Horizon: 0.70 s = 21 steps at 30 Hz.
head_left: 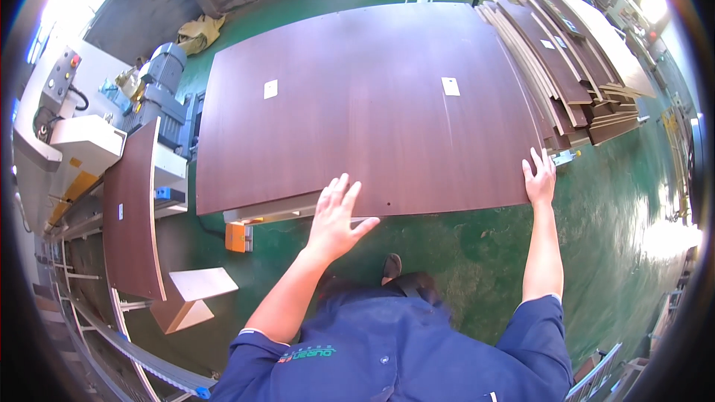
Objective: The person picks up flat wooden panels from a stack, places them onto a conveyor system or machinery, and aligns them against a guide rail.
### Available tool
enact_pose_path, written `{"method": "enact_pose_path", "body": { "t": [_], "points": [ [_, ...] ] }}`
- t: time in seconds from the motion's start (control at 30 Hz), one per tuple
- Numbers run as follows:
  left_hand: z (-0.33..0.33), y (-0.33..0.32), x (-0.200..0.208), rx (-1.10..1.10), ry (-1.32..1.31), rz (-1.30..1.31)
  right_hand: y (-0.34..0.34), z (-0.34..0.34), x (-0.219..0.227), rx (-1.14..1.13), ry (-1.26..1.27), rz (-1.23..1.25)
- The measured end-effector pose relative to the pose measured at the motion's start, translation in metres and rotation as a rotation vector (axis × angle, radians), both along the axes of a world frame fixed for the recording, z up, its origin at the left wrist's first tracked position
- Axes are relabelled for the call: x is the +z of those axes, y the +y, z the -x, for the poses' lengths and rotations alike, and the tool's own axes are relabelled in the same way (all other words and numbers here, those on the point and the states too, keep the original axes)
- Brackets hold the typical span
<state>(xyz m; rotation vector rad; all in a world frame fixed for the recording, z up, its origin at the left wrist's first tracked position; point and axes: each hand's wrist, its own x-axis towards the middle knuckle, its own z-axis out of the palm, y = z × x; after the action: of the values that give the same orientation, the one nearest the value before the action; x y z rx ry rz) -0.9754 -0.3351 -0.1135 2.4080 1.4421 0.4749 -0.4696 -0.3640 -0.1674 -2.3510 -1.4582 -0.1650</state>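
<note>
Left hand (333, 219) spreads, empty, at the near edge of the board (357, 119); right hand (540, 179) at near-right corner, grip unclear; lopsided pushing could skew it!

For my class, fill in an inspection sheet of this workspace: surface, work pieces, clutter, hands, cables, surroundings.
Surface: support mostly hidden beneath the brown board; green floor around it.
Work pieces: broad board bearing two white labels; one panel or two, unclear.
Clutter: stacked brown boards at upper right; separate brown panel at left.
Left hand: spread open at the near edge; contact unclear.
Right hand: fingers at the near right corner.
Cables: black cable beside a control panel.
Surroundings: white machine and grey motor at left; tan cloth at upper left.
</note>
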Motion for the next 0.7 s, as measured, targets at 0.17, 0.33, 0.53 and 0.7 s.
{"method": "enact_pose_path", "body": {
  "t": [0.17, 0.33, 0.53, 0.7],
  "points": [
    [-0.047, 0.026, -0.026, -0.071, 0.057, -0.128, 0.049, -0.043, -0.001, 0.008, -0.011, -0.003],
    [-0.086, 0.043, -0.026, -0.036, 0.018, -0.188, 0.1, -0.08, -0.007, -0.027, -0.144, -0.017],
    [-0.108, 0.065, -0.035, -0.004, 0.018, -0.201, 0.133, -0.075, -0.027, -0.264, -0.088, 0.011],
    [-0.105, 0.068, -0.035, 0.02, -0.004, -0.215, 0.141, -0.078, -0.028, -0.268, -0.069, 0.067]
  ]
}}
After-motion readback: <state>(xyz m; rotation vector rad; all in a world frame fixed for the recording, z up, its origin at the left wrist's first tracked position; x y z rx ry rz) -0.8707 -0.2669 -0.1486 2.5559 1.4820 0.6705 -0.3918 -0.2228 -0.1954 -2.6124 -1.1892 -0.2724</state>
